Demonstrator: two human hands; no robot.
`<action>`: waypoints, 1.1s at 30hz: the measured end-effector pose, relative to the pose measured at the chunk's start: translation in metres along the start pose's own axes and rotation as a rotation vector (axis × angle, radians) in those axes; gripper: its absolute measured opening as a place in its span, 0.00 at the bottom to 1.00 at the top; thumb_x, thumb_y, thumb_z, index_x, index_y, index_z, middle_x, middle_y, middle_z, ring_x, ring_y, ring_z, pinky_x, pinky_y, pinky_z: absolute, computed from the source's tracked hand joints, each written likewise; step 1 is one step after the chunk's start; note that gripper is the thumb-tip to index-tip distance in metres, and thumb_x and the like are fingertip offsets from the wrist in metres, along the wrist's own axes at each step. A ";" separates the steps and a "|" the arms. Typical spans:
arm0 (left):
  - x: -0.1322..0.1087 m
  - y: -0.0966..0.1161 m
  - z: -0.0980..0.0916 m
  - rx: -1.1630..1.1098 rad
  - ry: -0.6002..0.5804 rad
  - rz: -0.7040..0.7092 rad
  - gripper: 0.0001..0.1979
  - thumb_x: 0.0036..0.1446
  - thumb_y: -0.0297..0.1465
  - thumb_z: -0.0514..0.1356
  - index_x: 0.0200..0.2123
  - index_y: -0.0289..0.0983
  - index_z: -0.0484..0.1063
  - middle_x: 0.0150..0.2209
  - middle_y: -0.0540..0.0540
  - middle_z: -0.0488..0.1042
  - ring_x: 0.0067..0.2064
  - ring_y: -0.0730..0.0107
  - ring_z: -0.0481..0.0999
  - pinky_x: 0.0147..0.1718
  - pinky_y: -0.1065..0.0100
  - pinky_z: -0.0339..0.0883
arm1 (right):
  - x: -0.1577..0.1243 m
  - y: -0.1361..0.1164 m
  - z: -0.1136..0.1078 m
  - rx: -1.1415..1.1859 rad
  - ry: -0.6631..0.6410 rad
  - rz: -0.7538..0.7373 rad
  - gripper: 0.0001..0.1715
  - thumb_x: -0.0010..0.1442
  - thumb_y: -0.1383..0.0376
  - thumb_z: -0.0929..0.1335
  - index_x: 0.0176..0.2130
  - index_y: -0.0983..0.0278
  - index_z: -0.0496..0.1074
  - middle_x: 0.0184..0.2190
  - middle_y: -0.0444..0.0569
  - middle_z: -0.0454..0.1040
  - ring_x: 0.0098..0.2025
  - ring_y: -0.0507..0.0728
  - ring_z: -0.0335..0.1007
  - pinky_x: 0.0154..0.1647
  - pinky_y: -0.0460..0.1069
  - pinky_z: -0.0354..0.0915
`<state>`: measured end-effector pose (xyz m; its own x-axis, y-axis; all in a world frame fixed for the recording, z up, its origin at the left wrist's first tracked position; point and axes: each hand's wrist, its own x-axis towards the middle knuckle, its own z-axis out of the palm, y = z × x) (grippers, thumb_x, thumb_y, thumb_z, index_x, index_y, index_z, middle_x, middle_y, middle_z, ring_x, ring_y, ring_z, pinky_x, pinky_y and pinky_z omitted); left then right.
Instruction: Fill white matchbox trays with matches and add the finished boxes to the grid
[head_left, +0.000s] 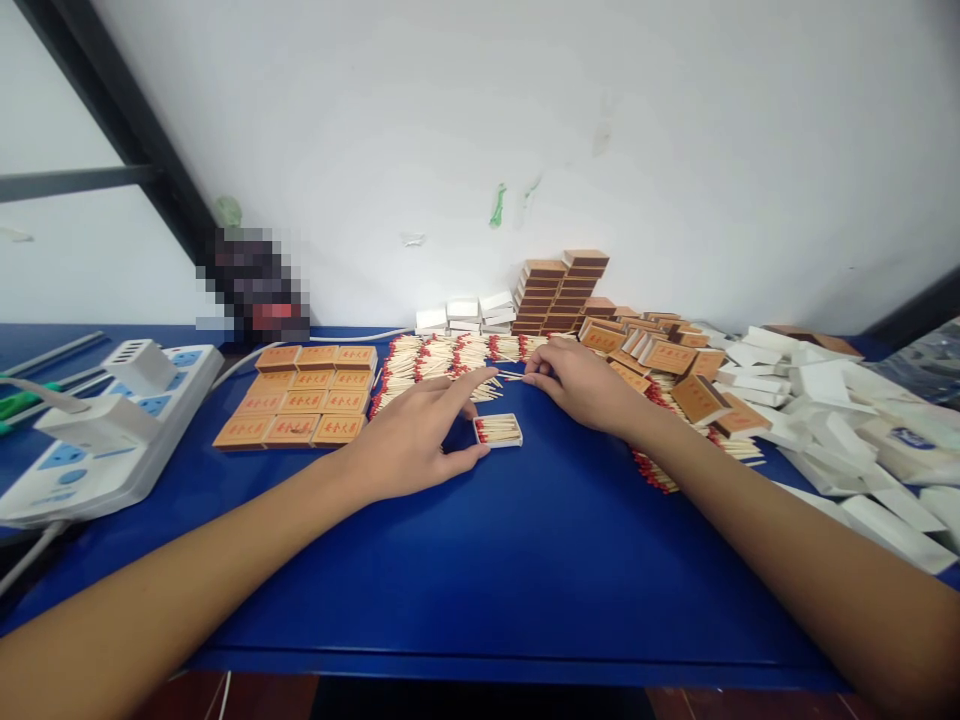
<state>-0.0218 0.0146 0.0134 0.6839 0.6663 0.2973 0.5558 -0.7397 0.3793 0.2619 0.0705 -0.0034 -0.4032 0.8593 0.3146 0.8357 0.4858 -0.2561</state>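
Observation:
My left hand [416,435] lies at the left end of a small white matchbox tray [519,440] partly filled with red-headed matches [496,431]. Its index finger stretches toward loose matches behind the tray, while the thumb rests by the tray's near left corner, fingers apart. Beyond the tray and to its right, my right hand [574,380] has thumb and index finger pinched on a few matches [511,376] close to the table. Rows of loose matches [435,360] spread behind both hands.
Orange matchboxes [304,400] stand in rows at left, beside a power strip [161,430]. Stacked matchboxes [562,290] and white trays [465,310] line the wall. To the right are piled matchbox sleeves [671,355], more matches [656,470] and many white trays [832,440] on the blue table [480,580].

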 end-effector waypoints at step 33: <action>0.001 -0.001 -0.001 0.009 0.018 0.019 0.38 0.66 0.36 0.65 0.74 0.43 0.54 0.51 0.44 0.81 0.56 0.55 0.78 0.58 0.52 0.71 | 0.006 -0.011 0.013 -0.104 0.006 0.000 0.09 0.73 0.65 0.63 0.41 0.64 0.72 0.43 0.58 0.75 0.48 0.65 0.69 0.51 0.57 0.64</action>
<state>-0.0221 0.0156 0.0137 0.6857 0.6538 0.3200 0.5474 -0.7529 0.3654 0.2455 0.0725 -0.0100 -0.4008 0.8583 0.3205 0.8702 0.4660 -0.1597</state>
